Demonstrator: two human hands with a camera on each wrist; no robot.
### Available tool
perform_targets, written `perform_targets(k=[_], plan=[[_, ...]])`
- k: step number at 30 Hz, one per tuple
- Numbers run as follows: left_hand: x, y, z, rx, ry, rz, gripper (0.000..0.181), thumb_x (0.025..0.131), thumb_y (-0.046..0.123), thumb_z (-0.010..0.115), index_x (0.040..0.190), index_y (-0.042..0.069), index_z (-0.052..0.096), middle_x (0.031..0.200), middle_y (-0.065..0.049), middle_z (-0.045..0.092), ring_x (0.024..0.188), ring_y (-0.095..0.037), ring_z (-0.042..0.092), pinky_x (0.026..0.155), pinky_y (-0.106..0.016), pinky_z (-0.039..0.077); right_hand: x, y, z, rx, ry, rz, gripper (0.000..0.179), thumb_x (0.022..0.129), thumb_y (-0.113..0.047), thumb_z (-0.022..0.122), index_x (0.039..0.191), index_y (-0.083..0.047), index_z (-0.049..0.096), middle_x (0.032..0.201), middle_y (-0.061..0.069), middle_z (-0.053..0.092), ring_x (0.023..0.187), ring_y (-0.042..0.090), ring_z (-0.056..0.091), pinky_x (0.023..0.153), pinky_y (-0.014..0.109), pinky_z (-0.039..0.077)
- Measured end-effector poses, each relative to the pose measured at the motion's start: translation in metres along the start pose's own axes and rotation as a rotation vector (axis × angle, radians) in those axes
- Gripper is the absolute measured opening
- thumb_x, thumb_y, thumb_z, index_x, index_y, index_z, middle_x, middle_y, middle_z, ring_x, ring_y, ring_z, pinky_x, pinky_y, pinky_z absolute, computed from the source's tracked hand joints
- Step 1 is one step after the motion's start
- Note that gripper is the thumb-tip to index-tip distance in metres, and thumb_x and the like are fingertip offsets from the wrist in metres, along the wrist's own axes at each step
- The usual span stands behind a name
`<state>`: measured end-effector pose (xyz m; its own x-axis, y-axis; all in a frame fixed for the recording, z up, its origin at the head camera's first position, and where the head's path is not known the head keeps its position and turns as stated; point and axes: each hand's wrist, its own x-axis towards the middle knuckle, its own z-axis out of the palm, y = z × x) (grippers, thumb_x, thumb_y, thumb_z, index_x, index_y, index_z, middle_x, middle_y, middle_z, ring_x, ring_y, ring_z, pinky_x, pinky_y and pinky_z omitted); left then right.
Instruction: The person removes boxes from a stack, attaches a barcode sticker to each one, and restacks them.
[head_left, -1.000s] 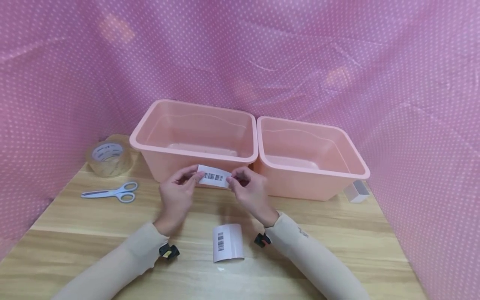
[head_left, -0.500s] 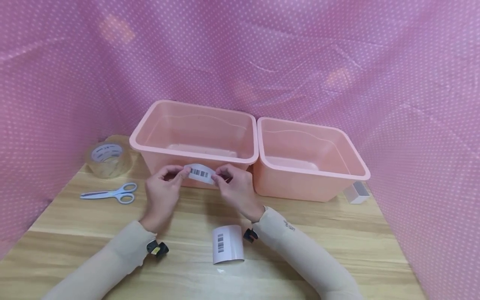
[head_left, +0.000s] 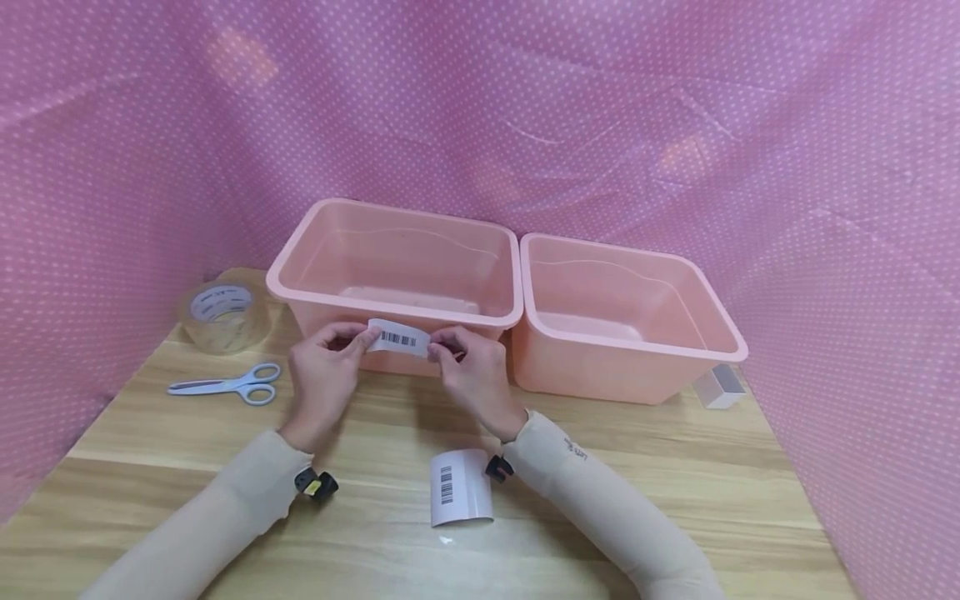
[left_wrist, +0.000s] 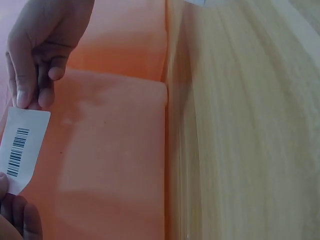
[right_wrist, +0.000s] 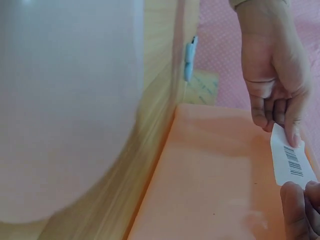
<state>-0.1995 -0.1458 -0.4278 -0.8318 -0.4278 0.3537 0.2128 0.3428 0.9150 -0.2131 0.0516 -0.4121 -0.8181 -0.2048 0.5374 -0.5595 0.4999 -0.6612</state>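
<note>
A small white barcode label (head_left: 398,337) is stretched between both hands in front of the left pink bin (head_left: 390,313). My left hand (head_left: 326,379) pinches its left end between thumb and finger. At the other end my right hand (head_left: 474,372) pinches the label's edge. The label bows slightly, its barcode facing me, and overlaps the bin's front wall just under the rim. In the left wrist view the label (left_wrist: 25,150) sits close to the bin's pink wall (left_wrist: 110,150). A second, curled barcode label sheet (head_left: 461,488) lies on the table below the hands.
To the right stands a second pink bin (head_left: 630,354), side by side with the first. Light blue scissors (head_left: 228,385) and rolls of clear tape (head_left: 225,321) lie at the left. A small white box (head_left: 718,387) sits at the right bin's corner. Polka-dot cloth (head_left: 480,100) hangs behind.
Both hands have carried the small label to the left and up against the left bin's front. In the last half second they have shifted only slightly, raising the label a little.
</note>
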Motion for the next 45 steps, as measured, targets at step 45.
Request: perform_targets(k=[45], plan=[[0.005,-0.009,0.005,-0.032,0.007,-0.057,0.029,0.084,0.036,0.084,0.09,0.008,0.079,0.086,-0.012,0.078,0.067,0.001,0.064,0.055,-0.011,0.05,0.005,-0.002,0.009,0.117,-0.178,0.034,0.027,0.1,-0.011,0.062,0.124,-0.009,0.073,0.113,0.007,0.078,0.1,0.011,0.075,0.069,0.015,0.058]])
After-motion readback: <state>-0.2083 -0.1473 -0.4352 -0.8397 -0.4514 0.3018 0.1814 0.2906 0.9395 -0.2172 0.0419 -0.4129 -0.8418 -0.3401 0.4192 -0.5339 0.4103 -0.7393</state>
